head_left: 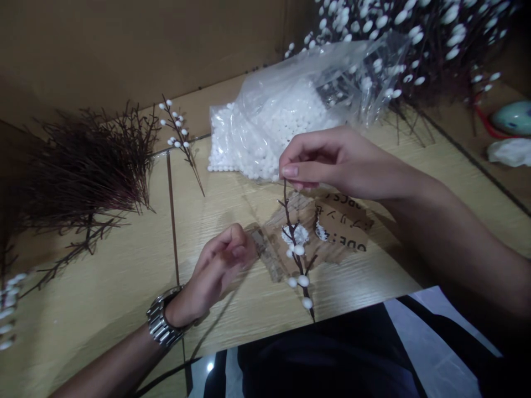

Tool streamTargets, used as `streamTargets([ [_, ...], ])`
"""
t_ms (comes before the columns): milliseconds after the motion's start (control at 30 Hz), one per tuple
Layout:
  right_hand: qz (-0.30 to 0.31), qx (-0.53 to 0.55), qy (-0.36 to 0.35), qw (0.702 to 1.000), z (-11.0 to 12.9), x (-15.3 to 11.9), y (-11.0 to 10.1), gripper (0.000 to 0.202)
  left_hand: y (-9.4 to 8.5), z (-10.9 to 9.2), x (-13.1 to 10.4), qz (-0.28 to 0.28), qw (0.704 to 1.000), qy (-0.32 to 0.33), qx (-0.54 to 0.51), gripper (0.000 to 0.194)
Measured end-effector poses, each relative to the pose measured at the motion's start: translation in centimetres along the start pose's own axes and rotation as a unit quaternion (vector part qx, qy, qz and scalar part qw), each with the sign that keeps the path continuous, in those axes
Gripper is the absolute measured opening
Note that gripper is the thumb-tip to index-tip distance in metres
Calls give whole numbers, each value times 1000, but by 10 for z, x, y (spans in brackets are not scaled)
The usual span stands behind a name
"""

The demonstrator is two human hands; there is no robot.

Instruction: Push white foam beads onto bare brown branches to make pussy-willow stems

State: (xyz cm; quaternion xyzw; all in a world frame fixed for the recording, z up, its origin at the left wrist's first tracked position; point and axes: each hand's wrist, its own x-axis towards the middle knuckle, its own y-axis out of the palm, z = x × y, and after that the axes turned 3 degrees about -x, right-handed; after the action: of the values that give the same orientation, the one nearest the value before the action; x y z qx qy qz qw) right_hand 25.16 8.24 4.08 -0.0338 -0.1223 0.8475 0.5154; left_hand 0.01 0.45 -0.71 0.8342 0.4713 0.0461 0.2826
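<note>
My right hand (pixel 317 160) pinches one end of a brown artificial twig (pixel 299 262) between thumb and forefinger. The twig slants down toward the table's front edge, with several white berries on its lower part and bare side stems above. Left of it, my left hand (pixel 222 262), with a metal watch at the wrist, is closed with fingers curled together; its fingertips are blurred, and whatever they hold is not discernible. Behind the twig lies a torn piece of cardboard (pixel 344 221) bearing white paste (pixel 302 235). Beyond my right hand, a clear plastic bag (pixel 286 110) holds many white berries.
A heap of bare brown twigs (pixel 95 160) lies at the left. One berried twig (pixel 178 130) rests behind my left hand. A large bunch of berried twigs (pixel 415 38) fills the back right. A greenish rounded object (pixel 514 117) sits at the right edge.
</note>
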Motion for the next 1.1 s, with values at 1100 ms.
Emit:
streamTargets([
  [1100, 1, -24, 4, 1000, 7, -4, 3, 19, 3, -12, 13, -119, 960, -42, -250, 16],
])
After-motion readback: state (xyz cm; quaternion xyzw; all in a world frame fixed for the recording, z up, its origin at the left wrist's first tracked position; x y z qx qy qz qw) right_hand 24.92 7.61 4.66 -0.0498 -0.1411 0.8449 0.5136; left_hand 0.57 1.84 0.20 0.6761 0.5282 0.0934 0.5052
